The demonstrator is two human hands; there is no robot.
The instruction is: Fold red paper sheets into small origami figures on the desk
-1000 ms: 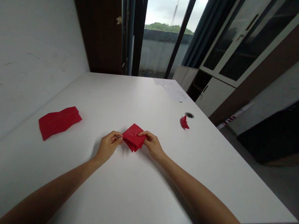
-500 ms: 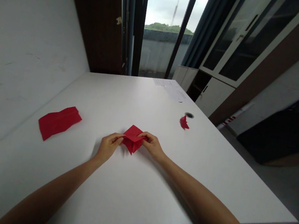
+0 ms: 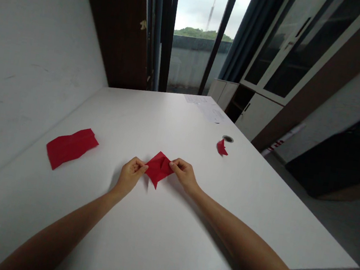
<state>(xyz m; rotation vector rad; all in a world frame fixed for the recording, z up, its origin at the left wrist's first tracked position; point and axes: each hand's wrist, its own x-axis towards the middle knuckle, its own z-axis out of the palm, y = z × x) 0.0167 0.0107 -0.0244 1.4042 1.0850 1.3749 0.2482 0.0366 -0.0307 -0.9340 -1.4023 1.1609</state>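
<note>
A folded red paper [image 3: 159, 168], roughly diamond-shaped with creases and a small point at its lower edge, is held just over the white table [image 3: 160, 230]. My left hand [image 3: 130, 173] pinches its left corner between thumb and fingers. At the right corner, my right hand [image 3: 185, 174] grips the same paper in a pinch. The paper spans the gap between both hands, and its underside is hidden.
Several creased red sheets or one folded sheet, I cannot tell which, form a red paper piece [image 3: 71, 148] at the left. A small folded red paper figure [image 3: 222, 147] sits at the right beside a round cable hole [image 3: 228, 138]. White papers [image 3: 208, 108] lie at the far end.
The folded paper has been pulled flatter: the raised flap and open pocket between my hands have given way to a wider diamond. My hands have moved slightly apart.
</note>
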